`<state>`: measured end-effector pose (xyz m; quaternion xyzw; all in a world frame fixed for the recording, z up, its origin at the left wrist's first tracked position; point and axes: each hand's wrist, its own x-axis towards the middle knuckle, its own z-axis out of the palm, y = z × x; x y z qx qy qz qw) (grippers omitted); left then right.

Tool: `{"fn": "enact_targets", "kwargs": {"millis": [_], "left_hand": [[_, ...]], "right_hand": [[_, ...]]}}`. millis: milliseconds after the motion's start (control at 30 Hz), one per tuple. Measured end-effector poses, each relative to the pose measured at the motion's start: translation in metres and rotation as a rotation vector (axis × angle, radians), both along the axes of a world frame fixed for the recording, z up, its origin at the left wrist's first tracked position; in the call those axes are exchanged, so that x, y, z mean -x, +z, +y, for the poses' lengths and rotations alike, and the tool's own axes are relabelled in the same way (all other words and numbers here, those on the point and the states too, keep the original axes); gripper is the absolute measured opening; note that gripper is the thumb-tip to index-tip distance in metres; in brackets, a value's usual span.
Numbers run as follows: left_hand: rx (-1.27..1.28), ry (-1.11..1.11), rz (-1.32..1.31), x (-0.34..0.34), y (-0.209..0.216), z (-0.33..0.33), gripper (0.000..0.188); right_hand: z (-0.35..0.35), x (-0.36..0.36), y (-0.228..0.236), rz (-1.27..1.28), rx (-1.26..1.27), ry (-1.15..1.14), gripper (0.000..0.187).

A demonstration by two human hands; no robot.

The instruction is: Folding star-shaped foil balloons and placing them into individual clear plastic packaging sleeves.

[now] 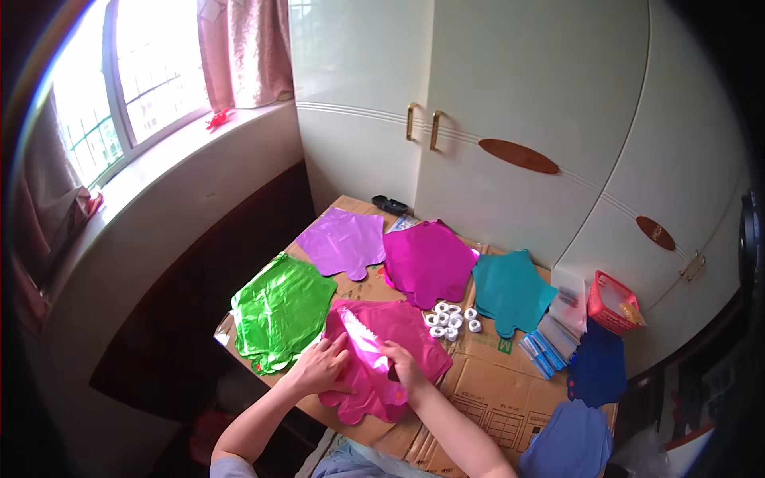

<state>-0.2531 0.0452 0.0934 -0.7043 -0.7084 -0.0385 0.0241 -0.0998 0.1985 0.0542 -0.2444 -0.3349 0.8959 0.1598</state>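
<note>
A stack of flat pink foil balloons [418,342], uninflated, lies at the near edge of the cardboard-covered table. My left hand [319,368] rests on the left side of the stack, fingers apart and pressed against the foil. With bent fingers, my right hand [405,370] grips a raised fold of the top sheet. The fold catches bright light between both hands. Just left of my left hand lies a pile of green foil balloons [283,311]. Beyond the pink stack are a magenta pile [430,259] and a lilac pile [343,239].
Several small white rolls [450,319] sit right of the pink stack. Farther right are teal sheets [514,291], blue-and-white packets [543,354], a red basket [610,299], dark blue sheets [598,366] and periwinkle sheets [570,442]. A cream cabinet [526,88] stands behind the table.
</note>
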Motion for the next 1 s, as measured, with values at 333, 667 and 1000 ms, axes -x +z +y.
{"fn": "enact_targets", "kwargs": {"millis": [333,667,1000], "left_hand": [[0.177,0.054,-0.046,-0.005,0.011,0.017,0.098],[0.246,0.13,-0.106,-0.009,0.026,0.02,0.095],[-0.287,-0.481,-0.177,-0.113,0.058,0.077,0.046]], "right_hand": [[0.137,-0.117,0.1,0.372,0.028,-0.42,0.041],[0.057,-0.209,0.178,0.59,-1.005,-0.36,0.011],[-0.017,-0.203,0.007,-0.339,-1.618,0.107,0.012]]}}
